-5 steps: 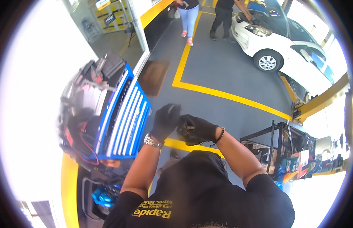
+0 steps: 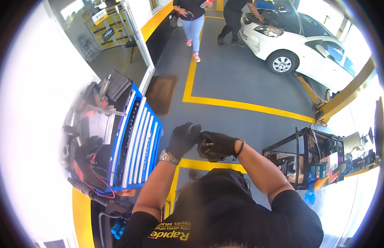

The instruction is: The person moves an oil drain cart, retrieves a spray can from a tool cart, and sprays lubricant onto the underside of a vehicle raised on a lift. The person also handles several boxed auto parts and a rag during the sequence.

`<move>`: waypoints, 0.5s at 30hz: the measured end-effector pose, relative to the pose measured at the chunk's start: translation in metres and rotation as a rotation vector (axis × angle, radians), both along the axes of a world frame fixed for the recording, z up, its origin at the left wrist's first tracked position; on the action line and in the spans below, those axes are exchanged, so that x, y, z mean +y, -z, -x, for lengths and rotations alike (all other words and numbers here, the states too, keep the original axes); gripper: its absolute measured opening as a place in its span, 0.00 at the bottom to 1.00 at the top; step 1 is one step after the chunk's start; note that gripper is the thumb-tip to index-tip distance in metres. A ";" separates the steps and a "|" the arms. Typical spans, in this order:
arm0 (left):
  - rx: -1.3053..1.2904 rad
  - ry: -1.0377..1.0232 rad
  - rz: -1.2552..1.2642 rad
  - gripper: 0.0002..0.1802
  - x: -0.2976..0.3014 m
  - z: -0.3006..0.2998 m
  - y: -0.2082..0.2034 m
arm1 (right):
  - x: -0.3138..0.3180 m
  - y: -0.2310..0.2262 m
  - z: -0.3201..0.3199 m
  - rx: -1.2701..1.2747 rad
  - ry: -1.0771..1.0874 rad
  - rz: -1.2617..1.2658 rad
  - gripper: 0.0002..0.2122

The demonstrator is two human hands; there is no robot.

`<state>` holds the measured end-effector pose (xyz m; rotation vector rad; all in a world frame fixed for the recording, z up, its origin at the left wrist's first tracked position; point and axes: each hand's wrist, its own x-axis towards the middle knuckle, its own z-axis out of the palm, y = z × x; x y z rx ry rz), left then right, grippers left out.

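In front of my chest, my left hand (image 2: 183,139) and my right hand (image 2: 219,146) are side by side, almost touching. Both wear black gloves. The left fingers are curled closed; a small pale spot shows near their tips, too small to name. The right hand is closed like a fist, with a greyish patch among its fingers. Whatever either hand holds, if anything, is hidden. A metal watch (image 2: 169,157) is on my left wrist and a beaded bracelet (image 2: 240,149) on the right.
A blue tool cabinet (image 2: 139,142) loaded with tools stands at my left. At right is a black metal cart (image 2: 300,159) with boxes. Ahead, a white car (image 2: 278,44) has its hood up. One person (image 2: 193,25) walks this way; another (image 2: 233,20) reaches into the engine bay.
My left hand has dropped slightly and turned, staying beside the right one. The walking person has come closer. The whole view has shifted a little.
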<state>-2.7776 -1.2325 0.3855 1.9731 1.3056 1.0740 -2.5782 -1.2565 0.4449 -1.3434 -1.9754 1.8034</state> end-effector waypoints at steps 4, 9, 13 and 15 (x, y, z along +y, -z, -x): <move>-0.015 0.013 -0.058 0.17 0.014 0.004 0.019 | 0.017 0.020 0.005 -0.045 -0.048 0.027 0.15; -0.043 -0.166 -0.078 0.12 0.040 0.028 0.061 | 0.034 0.047 0.011 0.013 -0.263 -0.334 0.20; -0.220 -0.462 0.073 0.10 0.063 0.102 0.105 | 0.037 0.061 0.005 0.109 0.098 0.223 0.25; -0.077 -0.683 0.005 0.12 0.064 0.153 0.121 | 0.036 0.063 -0.005 0.082 0.081 -0.041 0.28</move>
